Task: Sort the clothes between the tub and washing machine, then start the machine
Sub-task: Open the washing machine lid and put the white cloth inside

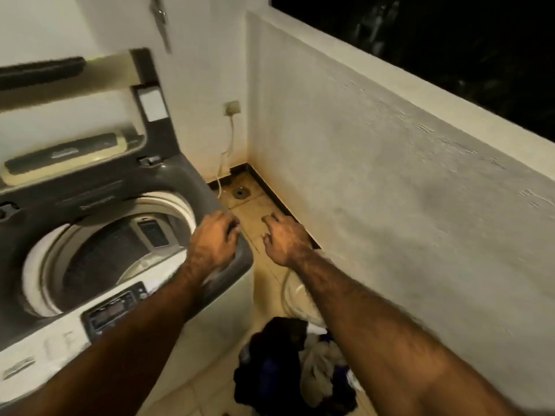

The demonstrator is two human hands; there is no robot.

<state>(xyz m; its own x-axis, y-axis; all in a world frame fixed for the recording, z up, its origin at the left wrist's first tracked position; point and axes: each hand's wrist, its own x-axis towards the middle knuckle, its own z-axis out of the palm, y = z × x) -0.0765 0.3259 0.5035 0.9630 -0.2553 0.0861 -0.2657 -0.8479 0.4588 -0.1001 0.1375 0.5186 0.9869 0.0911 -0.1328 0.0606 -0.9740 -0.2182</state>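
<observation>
A top-loading washing machine [45,340] stands at the left with its lid [75,115] raised, and the drum [102,253] shows no clothes that I can make out. My left hand [214,240] lies on the machine's right rim with its fingers curled over the edge. Beside it, my right hand [286,238] hovers over the floor with fingers loosely spread, holding nothing. A heap of dark blue, black and white clothes [294,364] lies low between my forearms; whatever holds them is hidden.
The control panel [115,307] sits on the machine's front edge. A white wall [390,190] runs close on the right. In the far corner are a floor drain [239,192] and a wall socket [232,108] with a cable. A white hose [289,292] lies on the tiles.
</observation>
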